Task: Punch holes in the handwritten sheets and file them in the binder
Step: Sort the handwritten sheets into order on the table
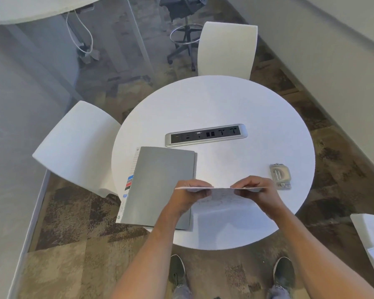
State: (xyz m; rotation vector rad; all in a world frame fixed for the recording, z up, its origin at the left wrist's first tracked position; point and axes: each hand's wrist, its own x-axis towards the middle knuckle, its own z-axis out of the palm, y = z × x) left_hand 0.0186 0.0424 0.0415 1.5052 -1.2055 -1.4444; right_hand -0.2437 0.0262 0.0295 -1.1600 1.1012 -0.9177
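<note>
Nearest, the person's two shoes [283, 271] stand on the patterned carpet at the near edge of the round white table [225, 100]. Above the table's near part, the left hand [187, 196] and right hand [259, 192] each pinch the far edge of the handwritten sheets [221, 196], thumb and fingers closed on the paper, which is lifted off the tabletop. Left of the hands the grey binder [160, 182] lies closed and flat. Right of the hands sits the hole punch [280, 175]. Farther off, a power strip [205, 134] is set into the tabletop, with two white chairs [227, 48] beyond.
</note>
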